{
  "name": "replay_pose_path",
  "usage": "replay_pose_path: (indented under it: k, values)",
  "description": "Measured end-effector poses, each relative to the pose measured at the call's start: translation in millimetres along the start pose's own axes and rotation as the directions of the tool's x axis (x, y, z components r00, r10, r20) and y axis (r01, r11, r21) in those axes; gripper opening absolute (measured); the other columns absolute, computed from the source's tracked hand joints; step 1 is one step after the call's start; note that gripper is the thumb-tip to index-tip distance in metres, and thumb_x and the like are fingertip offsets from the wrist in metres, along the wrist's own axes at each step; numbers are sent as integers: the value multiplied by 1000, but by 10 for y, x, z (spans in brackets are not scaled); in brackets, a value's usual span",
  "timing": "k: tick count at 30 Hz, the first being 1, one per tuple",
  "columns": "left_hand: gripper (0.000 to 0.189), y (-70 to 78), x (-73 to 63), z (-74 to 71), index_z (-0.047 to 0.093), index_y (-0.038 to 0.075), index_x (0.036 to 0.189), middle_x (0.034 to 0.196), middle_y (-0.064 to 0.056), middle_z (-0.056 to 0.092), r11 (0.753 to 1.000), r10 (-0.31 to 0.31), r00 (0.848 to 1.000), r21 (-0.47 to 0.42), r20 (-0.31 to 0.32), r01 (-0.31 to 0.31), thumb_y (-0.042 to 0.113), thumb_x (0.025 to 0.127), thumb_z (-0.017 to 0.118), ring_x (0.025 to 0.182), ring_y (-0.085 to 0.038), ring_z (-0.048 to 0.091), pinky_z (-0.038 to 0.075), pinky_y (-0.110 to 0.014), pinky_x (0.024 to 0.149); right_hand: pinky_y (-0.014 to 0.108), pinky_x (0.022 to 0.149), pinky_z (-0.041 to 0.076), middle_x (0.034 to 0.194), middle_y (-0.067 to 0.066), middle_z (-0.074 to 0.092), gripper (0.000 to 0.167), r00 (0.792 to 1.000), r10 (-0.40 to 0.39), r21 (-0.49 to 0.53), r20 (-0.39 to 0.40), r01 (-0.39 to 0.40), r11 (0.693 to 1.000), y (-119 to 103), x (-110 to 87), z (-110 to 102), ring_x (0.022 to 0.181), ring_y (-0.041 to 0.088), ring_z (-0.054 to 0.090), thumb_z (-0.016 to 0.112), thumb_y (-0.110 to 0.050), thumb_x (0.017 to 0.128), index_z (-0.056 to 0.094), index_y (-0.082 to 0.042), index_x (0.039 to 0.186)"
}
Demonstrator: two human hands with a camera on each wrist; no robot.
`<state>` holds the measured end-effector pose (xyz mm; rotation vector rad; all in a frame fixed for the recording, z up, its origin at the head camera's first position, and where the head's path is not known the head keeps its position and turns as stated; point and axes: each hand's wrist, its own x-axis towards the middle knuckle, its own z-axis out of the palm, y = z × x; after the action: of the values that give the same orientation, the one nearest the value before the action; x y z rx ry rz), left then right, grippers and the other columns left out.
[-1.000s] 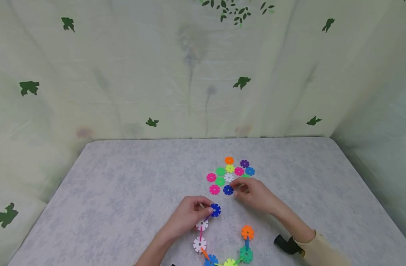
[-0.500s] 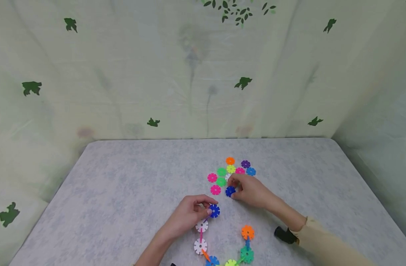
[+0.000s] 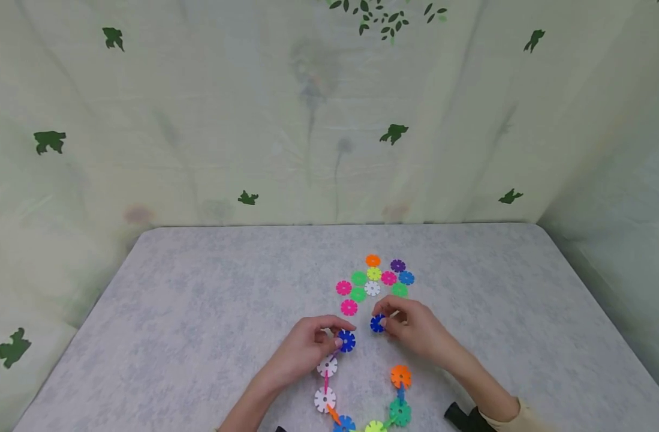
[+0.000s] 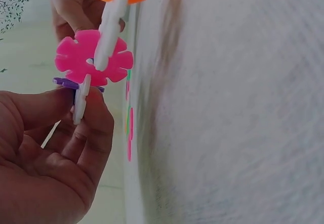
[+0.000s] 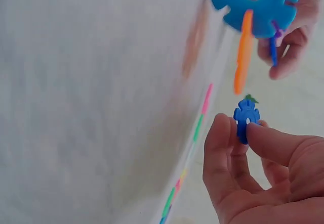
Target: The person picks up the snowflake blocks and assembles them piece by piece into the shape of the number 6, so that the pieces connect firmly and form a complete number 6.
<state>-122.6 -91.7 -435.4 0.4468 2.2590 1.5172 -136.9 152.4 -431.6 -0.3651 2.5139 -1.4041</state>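
Note:
My left hand (image 3: 310, 347) pinches the end of a curved chain of flower-shaped interlocking discs, at a dark blue disc (image 3: 346, 341). In the left wrist view, a purple disc (image 4: 66, 83) sits by the thumb, slotted with a white disc (image 4: 81, 100) and a pink disc (image 4: 76, 57). My right hand (image 3: 418, 327) holds a loose dark blue disc (image 3: 377, 323) between thumb and fingers, raised off the table and a little apart from the chain's end. The chain bends round to an orange disc (image 3: 401, 377) at its other end, joined to a blue and a green disc (image 3: 400, 413).
Several loose discs lie flat beyond the hands, among them a pink disc (image 3: 349, 308), a white disc (image 3: 372, 288) and a purple disc (image 3: 397, 265). The grey table (image 3: 210, 300) meets a pale curtain (image 3: 199, 120) at its back edge.
My right hand has taken the dark blue disc from the loose group and drawn it back toward me. My left hand has stayed nearly still on the chain.

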Motion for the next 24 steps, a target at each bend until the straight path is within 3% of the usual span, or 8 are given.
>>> replay_pose_path:
  k: [6,12,18,24]
  values:
    - [26,15,0,-8,72,14,112,98,4,66,1000,-12,1000,9,9,12,1,93,60,51,-13,42,38,-23,48,27,73,54,95,-1,66,20,997,3,51,-73,1,999,-95,-132,82,79,18,64,65,1,92,69,-16,103]
    - [31,27,-16,-12,69,15,109,94,-2,62,1000,14,1000,-21,10,-14,-6,91,55,52,-12,41,39,-23,52,27,71,56,91,1,66,11,995,57,143,-86,-44,989,-189,-154,166,78,20,66,72,-7,89,70,-15,97]
    - [30,30,-24,-14,69,18,109,90,-2,62,998,44,999,-48,23,-43,-4,92,57,55,-11,46,40,-22,55,26,74,55,92,-2,68,10,997,-1,126,-79,11,992,-214,-190,209,81,15,66,74,-8,88,71,-17,93]
    - [26,0,-14,-17,70,9,112,80,-3,65,989,70,997,-135,36,-65,-4,93,58,56,-7,46,40,-20,54,26,77,55,92,-1,70,12,996,-67,168,-55,75,983,-226,-217,230,87,18,68,72,-3,88,72,-15,91]
